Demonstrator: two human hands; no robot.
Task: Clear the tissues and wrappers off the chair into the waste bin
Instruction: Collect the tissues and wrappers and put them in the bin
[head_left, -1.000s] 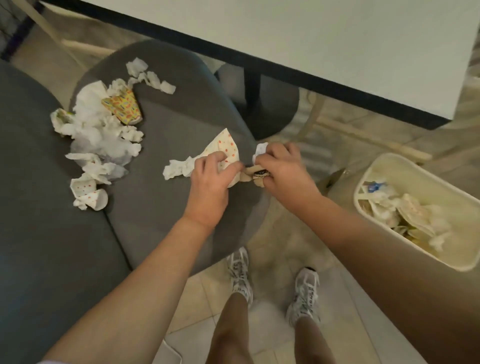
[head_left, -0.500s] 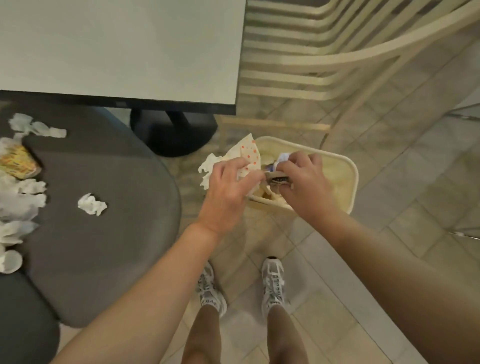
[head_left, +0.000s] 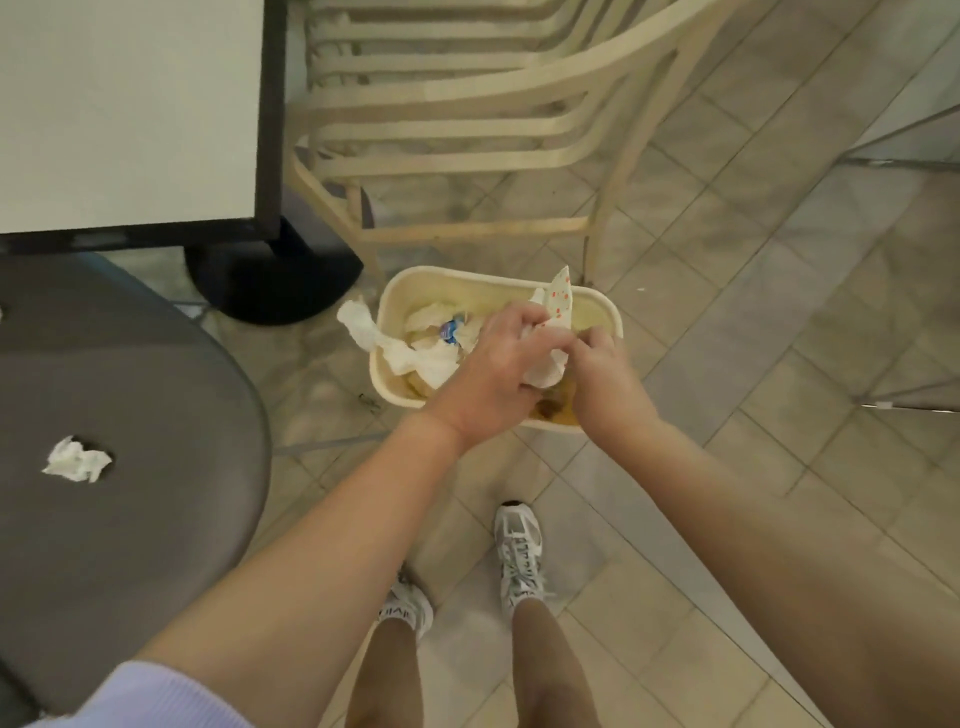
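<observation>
Both bare forearms reach forward and meet over the waste bin (head_left: 387, 374). The left hand (head_left: 498, 369) hangs above the bin's near half, knuckles up, fingers curled round crumpled paper (head_left: 553, 332). The right hand (head_left: 605, 371) sits just beside it over the bin's near right corner, fingertips pinching the same paper. The two hands touch at the fingers.
</observation>
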